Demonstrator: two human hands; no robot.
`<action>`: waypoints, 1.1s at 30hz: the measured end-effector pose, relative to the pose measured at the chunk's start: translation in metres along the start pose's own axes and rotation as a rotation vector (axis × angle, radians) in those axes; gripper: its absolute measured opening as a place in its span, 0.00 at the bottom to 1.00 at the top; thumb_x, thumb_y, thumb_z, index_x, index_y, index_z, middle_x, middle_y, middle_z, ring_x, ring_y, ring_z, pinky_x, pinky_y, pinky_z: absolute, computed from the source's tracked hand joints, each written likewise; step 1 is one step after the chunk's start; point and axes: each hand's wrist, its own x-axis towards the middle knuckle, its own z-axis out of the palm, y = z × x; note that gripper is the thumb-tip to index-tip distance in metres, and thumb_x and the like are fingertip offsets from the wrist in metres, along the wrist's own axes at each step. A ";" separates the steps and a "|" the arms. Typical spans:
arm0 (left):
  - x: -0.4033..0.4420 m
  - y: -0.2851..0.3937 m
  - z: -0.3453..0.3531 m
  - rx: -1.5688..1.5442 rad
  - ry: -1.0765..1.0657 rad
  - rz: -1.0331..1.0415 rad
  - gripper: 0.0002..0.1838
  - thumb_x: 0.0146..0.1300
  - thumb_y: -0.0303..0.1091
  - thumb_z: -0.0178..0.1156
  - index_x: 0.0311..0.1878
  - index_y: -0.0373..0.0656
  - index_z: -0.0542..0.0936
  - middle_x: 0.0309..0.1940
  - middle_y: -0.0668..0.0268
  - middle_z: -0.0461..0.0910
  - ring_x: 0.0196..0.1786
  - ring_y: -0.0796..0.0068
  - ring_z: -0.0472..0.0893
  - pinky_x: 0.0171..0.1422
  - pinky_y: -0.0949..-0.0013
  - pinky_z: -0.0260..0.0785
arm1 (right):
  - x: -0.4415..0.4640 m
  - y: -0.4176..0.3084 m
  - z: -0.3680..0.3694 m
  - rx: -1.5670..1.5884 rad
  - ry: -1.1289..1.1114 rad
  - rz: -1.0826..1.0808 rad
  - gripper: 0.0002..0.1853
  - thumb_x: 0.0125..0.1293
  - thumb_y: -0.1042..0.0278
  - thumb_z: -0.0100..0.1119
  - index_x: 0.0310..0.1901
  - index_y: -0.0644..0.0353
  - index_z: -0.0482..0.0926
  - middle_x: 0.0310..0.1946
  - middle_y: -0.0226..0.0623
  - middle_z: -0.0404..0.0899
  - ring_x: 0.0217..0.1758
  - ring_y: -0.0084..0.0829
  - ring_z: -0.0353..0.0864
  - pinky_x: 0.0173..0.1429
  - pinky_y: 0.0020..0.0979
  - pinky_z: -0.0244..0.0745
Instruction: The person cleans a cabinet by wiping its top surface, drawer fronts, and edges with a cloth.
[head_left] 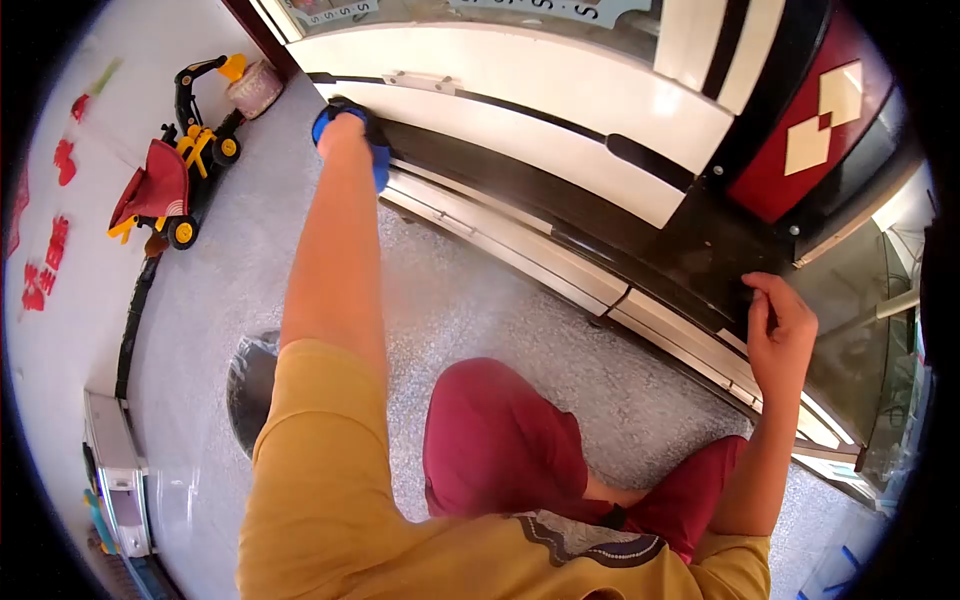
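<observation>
My left hand reaches to the far left end of the dark ledge on a white and black cabinet. It is closed on a blue and black cloth, which rests against the ledge; most of the fingers are hidden. Close to the ledge's right end is my right hand, its fingers curled in and nothing visible in them. Above the ledge runs the cabinet's white front panel with a small handle. White drawers sit below.
A red and yellow toy digger stands along the left wall, near a pinkish round container. Beside my left arm on the floor is a dark round object. A glass-sided unit stands at the right. My bent knees face the cabinet.
</observation>
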 end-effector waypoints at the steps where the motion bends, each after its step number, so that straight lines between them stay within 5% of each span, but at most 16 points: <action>1: 0.070 -0.027 -0.008 0.023 -0.068 0.025 0.26 0.67 0.41 0.69 0.66 0.38 0.83 0.58 0.53 0.86 0.54 0.53 0.85 0.58 0.48 0.79 | 0.000 0.001 0.002 -0.010 -0.001 0.015 0.10 0.69 0.82 0.59 0.47 0.62 0.87 0.40 0.47 0.88 0.36 0.42 0.86 0.43 0.34 0.78; 2: 0.100 -0.025 -0.006 0.266 -0.004 -0.005 0.23 0.71 0.41 0.63 0.63 0.39 0.85 0.59 0.57 0.87 0.58 0.59 0.86 0.62 0.54 0.79 | -0.001 0.003 0.003 -0.021 -0.003 0.029 0.10 0.69 0.82 0.59 0.47 0.62 0.87 0.39 0.47 0.88 0.36 0.42 0.85 0.43 0.34 0.78; 11: 0.169 -0.048 -0.020 0.005 -0.042 0.049 0.31 0.74 0.47 0.64 0.72 0.36 0.78 0.65 0.51 0.83 0.62 0.51 0.83 0.68 0.48 0.75 | 0.004 -0.002 0.002 -0.059 -0.001 0.071 0.07 0.69 0.80 0.60 0.44 0.62 0.85 0.32 0.48 0.83 0.30 0.45 0.82 0.37 0.37 0.75; 13: 0.089 -0.008 0.012 0.122 0.529 -0.406 0.27 0.72 0.46 0.61 0.66 0.38 0.84 0.68 0.57 0.85 0.68 0.57 0.85 0.68 0.58 0.78 | 0.004 0.000 0.005 -0.052 0.040 0.003 0.06 0.68 0.79 0.61 0.44 0.61 0.85 0.32 0.49 0.83 0.30 0.48 0.82 0.37 0.39 0.76; 17: 0.059 -0.033 -0.002 0.525 -0.006 0.110 0.29 0.77 0.46 0.53 0.68 0.31 0.81 0.65 0.46 0.84 0.70 0.48 0.82 0.70 0.52 0.74 | 0.004 -0.006 0.002 -0.067 0.037 0.044 0.06 0.68 0.76 0.62 0.44 0.60 0.86 0.35 0.49 0.86 0.34 0.50 0.85 0.39 0.42 0.79; 21: -0.089 -0.014 0.016 0.825 0.132 0.152 0.28 0.79 0.46 0.49 0.61 0.29 0.83 0.58 0.43 0.87 0.63 0.50 0.87 0.67 0.48 0.79 | 0.004 -0.003 0.003 -0.069 0.075 -0.033 0.05 0.68 0.74 0.62 0.43 0.59 0.86 0.35 0.47 0.87 0.36 0.49 0.87 0.41 0.44 0.81; 23: -0.104 -0.032 0.032 0.741 0.253 0.120 0.30 0.74 0.47 0.57 0.63 0.26 0.80 0.60 0.40 0.85 0.63 0.46 0.86 0.68 0.47 0.79 | 0.002 -0.001 0.003 -0.076 0.082 -0.043 0.05 0.68 0.73 0.62 0.43 0.58 0.85 0.35 0.45 0.87 0.36 0.49 0.87 0.42 0.45 0.82; 25: -0.184 -0.010 0.036 0.265 0.349 -0.020 0.34 0.70 0.47 0.62 0.65 0.22 0.76 0.62 0.36 0.83 0.63 0.40 0.85 0.69 0.47 0.79 | 0.001 0.000 0.002 -0.062 0.094 -0.053 0.05 0.68 0.73 0.62 0.43 0.58 0.86 0.35 0.45 0.87 0.36 0.49 0.87 0.42 0.45 0.82; 27: -0.206 -0.023 0.051 0.325 0.421 0.030 0.33 0.69 0.47 0.63 0.58 0.18 0.75 0.56 0.35 0.84 0.57 0.38 0.87 0.65 0.46 0.81 | -0.001 0.001 0.002 -0.037 0.127 -0.079 0.05 0.68 0.73 0.62 0.43 0.57 0.85 0.34 0.44 0.87 0.36 0.49 0.87 0.42 0.45 0.82; 31: -0.275 -0.040 0.066 0.266 0.367 0.115 0.31 0.70 0.45 0.63 0.57 0.19 0.74 0.46 0.38 0.86 0.49 0.37 0.87 0.60 0.45 0.83 | -0.004 0.005 0.003 -0.015 0.166 -0.118 0.05 0.69 0.73 0.62 0.43 0.57 0.85 0.36 0.44 0.88 0.35 0.50 0.87 0.41 0.45 0.82; 33: -0.300 -0.063 0.076 0.344 0.246 0.212 0.32 0.71 0.45 0.62 0.60 0.18 0.71 0.50 0.37 0.84 0.52 0.37 0.86 0.60 0.46 0.82 | -0.003 0.007 0.004 -0.051 0.166 -0.130 0.05 0.69 0.73 0.62 0.43 0.57 0.85 0.36 0.43 0.88 0.35 0.50 0.87 0.41 0.45 0.83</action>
